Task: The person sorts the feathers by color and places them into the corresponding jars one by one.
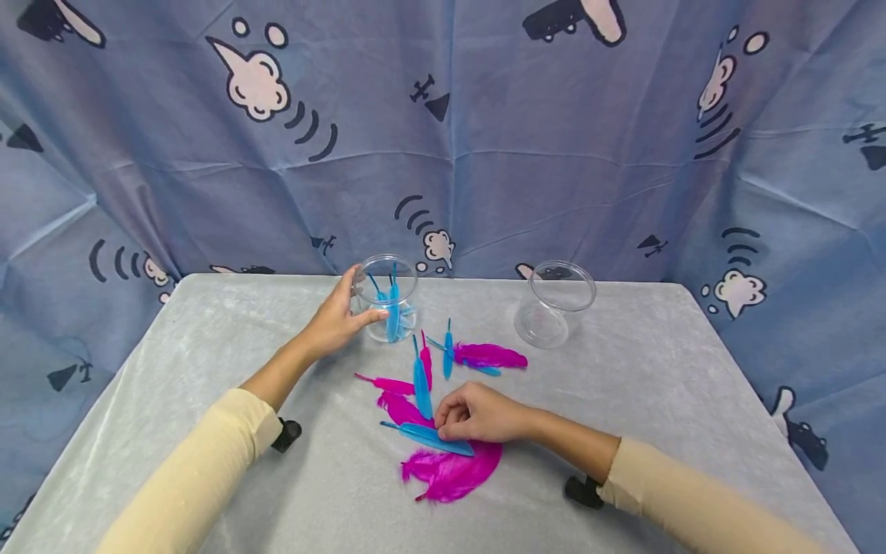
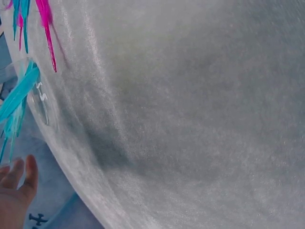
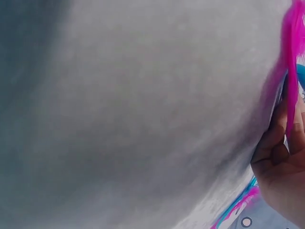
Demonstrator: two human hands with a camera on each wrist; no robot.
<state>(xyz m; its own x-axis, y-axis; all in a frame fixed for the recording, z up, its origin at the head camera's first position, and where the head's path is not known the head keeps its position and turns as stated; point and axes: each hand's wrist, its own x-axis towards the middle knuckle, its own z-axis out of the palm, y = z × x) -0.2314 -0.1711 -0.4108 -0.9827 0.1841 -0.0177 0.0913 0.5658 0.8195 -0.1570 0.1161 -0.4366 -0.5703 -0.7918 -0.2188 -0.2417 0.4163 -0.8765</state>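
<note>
A clear plastic cup with several blue feathers standing in it is at the back, left of centre. My left hand grips the cup's left side, thumb across its front. In the left wrist view, that hand shows at the lower left edge. My right hand, fingers curled, pinches a blue feather that lies over pink feathers. In the right wrist view, the hand is at the right edge, with a pink feather by its fingers.
A second clear cup stands at the back right. Between the hands and the cups lie more feathers, including an upright-lying blue feather and a pink feather. A patterned blue curtain hangs behind the grey table.
</note>
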